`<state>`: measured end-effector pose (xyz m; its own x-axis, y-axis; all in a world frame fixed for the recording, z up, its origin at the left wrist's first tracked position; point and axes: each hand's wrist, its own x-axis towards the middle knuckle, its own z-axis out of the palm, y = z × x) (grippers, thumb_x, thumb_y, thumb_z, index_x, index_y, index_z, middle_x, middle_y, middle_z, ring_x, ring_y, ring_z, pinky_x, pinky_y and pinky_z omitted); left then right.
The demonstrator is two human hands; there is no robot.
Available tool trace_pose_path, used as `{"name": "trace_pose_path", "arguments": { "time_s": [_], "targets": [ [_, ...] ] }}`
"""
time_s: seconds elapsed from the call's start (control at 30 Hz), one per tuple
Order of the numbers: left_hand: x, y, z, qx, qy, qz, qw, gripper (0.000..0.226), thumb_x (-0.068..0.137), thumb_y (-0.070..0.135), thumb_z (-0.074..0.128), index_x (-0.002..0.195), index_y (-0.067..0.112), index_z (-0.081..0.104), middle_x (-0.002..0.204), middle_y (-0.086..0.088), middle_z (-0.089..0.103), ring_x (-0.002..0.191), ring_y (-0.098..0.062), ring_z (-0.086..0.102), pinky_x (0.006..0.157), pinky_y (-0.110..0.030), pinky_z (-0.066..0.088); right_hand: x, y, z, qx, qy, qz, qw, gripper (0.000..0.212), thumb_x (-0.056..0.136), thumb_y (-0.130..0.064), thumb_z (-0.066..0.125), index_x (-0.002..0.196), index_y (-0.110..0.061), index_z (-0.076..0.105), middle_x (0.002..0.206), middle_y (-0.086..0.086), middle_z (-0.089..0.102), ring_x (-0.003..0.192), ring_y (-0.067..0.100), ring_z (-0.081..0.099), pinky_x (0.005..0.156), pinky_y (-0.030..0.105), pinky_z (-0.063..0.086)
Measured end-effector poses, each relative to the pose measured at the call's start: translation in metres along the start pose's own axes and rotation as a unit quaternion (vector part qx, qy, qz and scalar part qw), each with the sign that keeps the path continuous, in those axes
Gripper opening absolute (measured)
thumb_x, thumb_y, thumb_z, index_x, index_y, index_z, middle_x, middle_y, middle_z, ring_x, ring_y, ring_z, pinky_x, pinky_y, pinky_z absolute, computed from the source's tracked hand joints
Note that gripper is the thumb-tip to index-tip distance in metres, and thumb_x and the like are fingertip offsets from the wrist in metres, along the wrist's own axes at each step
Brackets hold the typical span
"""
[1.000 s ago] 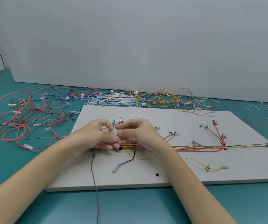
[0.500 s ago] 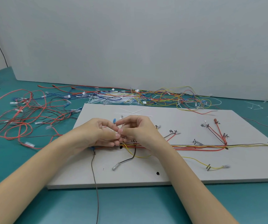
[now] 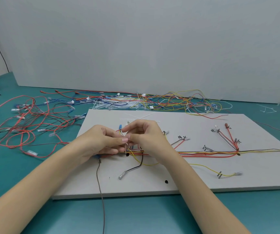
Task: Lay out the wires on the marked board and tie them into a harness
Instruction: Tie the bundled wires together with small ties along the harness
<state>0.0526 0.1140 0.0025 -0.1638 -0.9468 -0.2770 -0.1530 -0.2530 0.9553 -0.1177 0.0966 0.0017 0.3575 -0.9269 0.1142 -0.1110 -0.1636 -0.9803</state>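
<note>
Forearms enter from 6 o'clock, crossing the teal desk [image 3: 152, 215] and meeting over the board [image 3: 195, 179]. A grey wire [image 3: 100, 186] trails off the board's near edge toward 6 o'clock. On the board's near part lie a black wire [image 3: 132, 168] ending in a clear terminal and a yellow wire [image 3: 207, 168] running out to 4 o'clock, where a small tie holds it.

Left hand [image 3: 98, 142] and right hand [image 3: 146, 137] meet at the board's 9 o'clock end. Both sets of fingers are curled and pinch a thin white cable tie [image 3: 125, 140] between thumb and forefinger tips, directly above the harness [image 3: 203, 152]. Whether the tie already circles the bundle cannot be told; the hands cover it.

The harness runs as a red, yellow and black trunk from under the hands to 3 o'clock, with short branches rising toward 12 o'clock beside handwritten marks. A blue terminal [image 3: 120, 127] stands just behind the left fingers. Two loose white ties [image 3: 136, 116] lie crossed on the board's far edge.

Beyond, spare wires [image 3: 26, 125] sprawl at 10 o'clock, and a mixed heap of wires and ties [image 3: 161, 102] lies at 12 o'clock against a grey wall [image 3: 136, 48].
</note>
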Motion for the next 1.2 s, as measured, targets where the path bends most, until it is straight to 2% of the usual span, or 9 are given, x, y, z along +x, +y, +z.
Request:
{"name": "trace_pose_path", "arguments": {
  "time_s": [0.27,0.47,0.83,0.9,1.03,1.2],
  "targets": [
    [0.0019,-0.0007,-0.0018,-0.003,-0.003,-0.008,1.000,0.026,0.059,0.027,0.081,0.078,0.010,0.079,0.086,-0.010,0.076,0.070,-0.009,0.072,0.051,-0.013,0.052,-0.0004,-0.0002,0.0020,-0.009,0.010,-0.011,1.000,0.021,0.084,0.014,0.061,0.083,-0.006,0.067,0.071,0.011,0.065,0.056,0.016,0.060,0.063,0.029,0.054],
    [0.0027,-0.0015,-0.0020,-0.012,0.002,-0.015,1.000,0.034,0.064,0.023,0.081,0.090,0.001,0.076,0.090,-0.014,0.076,0.070,-0.012,0.073,0.050,-0.014,0.053,0.0001,0.0003,0.0029,-0.022,0.014,-0.015,1.000,0.024,0.085,0.014,0.059,0.082,-0.009,0.065,0.072,0.012,0.062,0.054,0.016,0.056,0.057,0.027,0.050],
    [0.0019,-0.0005,0.0005,-0.007,0.017,-0.014,1.000,0.016,0.076,0.018,0.078,0.084,0.004,0.075,0.082,-0.012,0.075,0.066,-0.011,0.071,0.048,-0.013,0.051,0.0011,0.0024,0.0033,-0.027,0.008,-0.022,0.999,0.029,0.085,0.013,0.059,0.077,-0.014,0.062,0.066,0.005,0.060,0.048,0.009,0.054,0.052,0.022,0.048],
    [0.0017,-0.0004,0.0007,-0.005,0.016,-0.012,1.000,0.016,0.076,0.018,0.078,0.084,0.005,0.075,0.082,-0.012,0.075,0.067,-0.010,0.071,0.048,-0.013,0.051,0.0013,0.0027,0.0028,-0.028,0.009,-0.026,0.999,0.029,0.085,0.013,0.059,0.076,-0.015,0.062,0.067,0.007,0.061,0.049,0.010,0.054,0.053,0.023,0.048],
    [0.0011,-0.0007,0.0002,-0.005,0.013,-0.010,1.000,0.011,0.074,0.020,0.079,0.077,0.009,0.076,0.081,-0.011,0.075,0.066,-0.010,0.071,0.048,-0.013,0.051,0.0024,0.0031,0.0025,-0.032,0.005,-0.042,0.999,0.029,0.085,0.014,0.059,0.079,-0.015,0.063,0.076,0.013,0.062,0.060,0.019,0.056,0.062,0.036,0.049],
    [0.0000,0.0003,0.0001,-0.004,0.004,-0.007,1.000,0.021,0.063,0.025,0.081,0.077,0.009,0.076,0.082,-0.010,0.075,0.067,-0.010,0.072,0.050,-0.013,0.052,0.0029,0.0043,0.0017,-0.036,-0.007,-0.048,0.998,0.031,0.085,0.013,0.058,0.077,-0.017,0.061,0.073,0.008,0.060,0.062,0.020,0.055,0.062,0.035,0.048]
  ]
}}
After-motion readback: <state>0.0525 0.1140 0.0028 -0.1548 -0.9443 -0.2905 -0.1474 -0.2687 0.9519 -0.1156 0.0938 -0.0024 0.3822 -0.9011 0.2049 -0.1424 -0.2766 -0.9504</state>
